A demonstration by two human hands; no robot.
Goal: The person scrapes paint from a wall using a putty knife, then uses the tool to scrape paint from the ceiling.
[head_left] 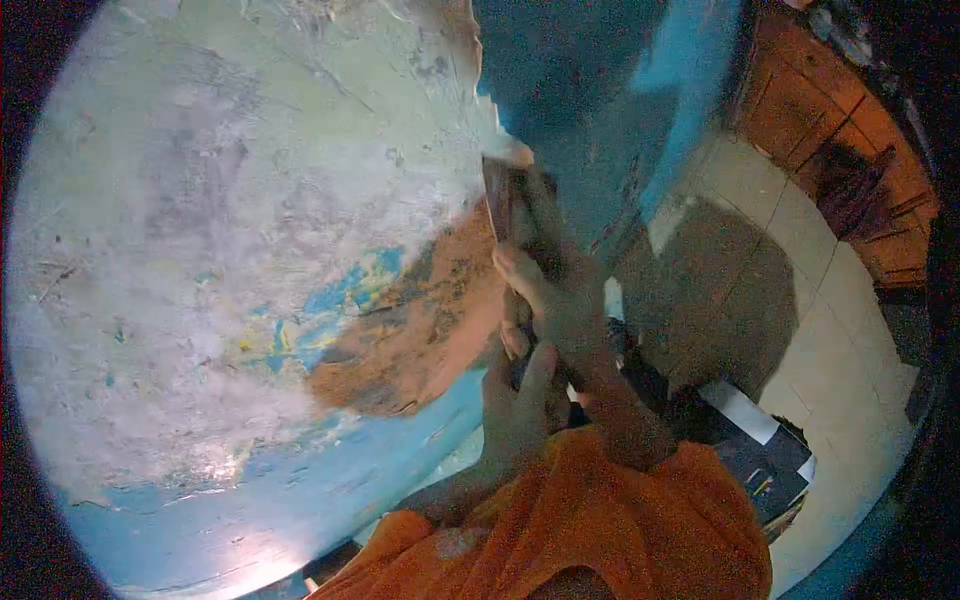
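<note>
Both hands are on a flat, dark scraper, its edge against the boundary between a pale, patchy painted surface and a blue face. My right hand is closed around the scraper's upper part, with fingers stretched along the blade. Just below it, my left hand wraps round the dark lower end, which the fingers mostly hide. A bare brown patch lies to the left of the hands. Shadow makes the tool's exact shape hard to make out.
A glossy blue band curves along the bottom of the painted surface. Tiled floor lies to the right, with a dark box-like object beside my orange clothing. Farther right, a dark cloth lies on an orange-brown surface.
</note>
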